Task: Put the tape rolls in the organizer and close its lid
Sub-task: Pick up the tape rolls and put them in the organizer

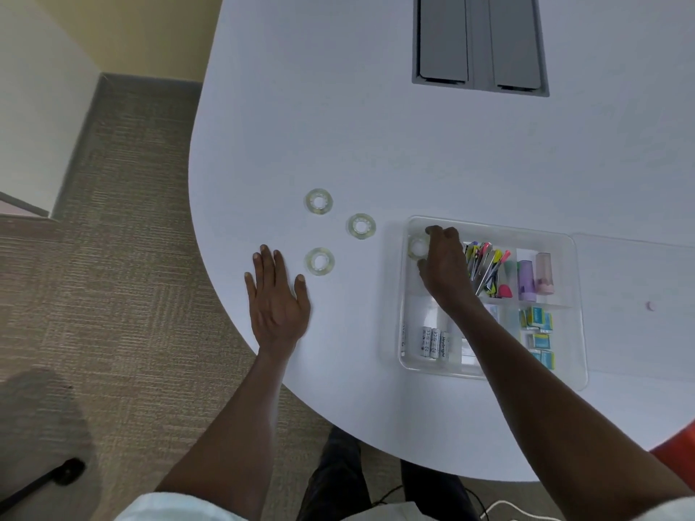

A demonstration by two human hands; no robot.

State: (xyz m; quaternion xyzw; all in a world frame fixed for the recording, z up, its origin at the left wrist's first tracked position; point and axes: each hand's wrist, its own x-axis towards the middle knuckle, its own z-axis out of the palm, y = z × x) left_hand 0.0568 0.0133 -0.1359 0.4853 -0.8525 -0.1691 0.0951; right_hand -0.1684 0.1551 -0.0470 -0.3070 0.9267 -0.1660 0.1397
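Observation:
Three clear tape rolls lie flat on the white table: one at the far left (319, 201), one nearer the organizer (361, 226), one closest to me (320, 261). A clear plastic organizer (404, 295) sits to their right, its transparent lid (639, 280) lying open flat on the right side. My right hand (443, 263) reaches into the organizer's far left compartment, fingers around a fourth tape roll (418, 247). My left hand (276, 298) rests flat on the table, fingers spread, just left of the nearest roll.
Other compartments hold batteries (434, 342), colourful pens and clips (487, 267), small tubes (534, 274) and staple boxes (537, 332). A grey cable hatch (479, 43) is set into the table's far side. The curved table edge (225, 325) runs just left of my left hand.

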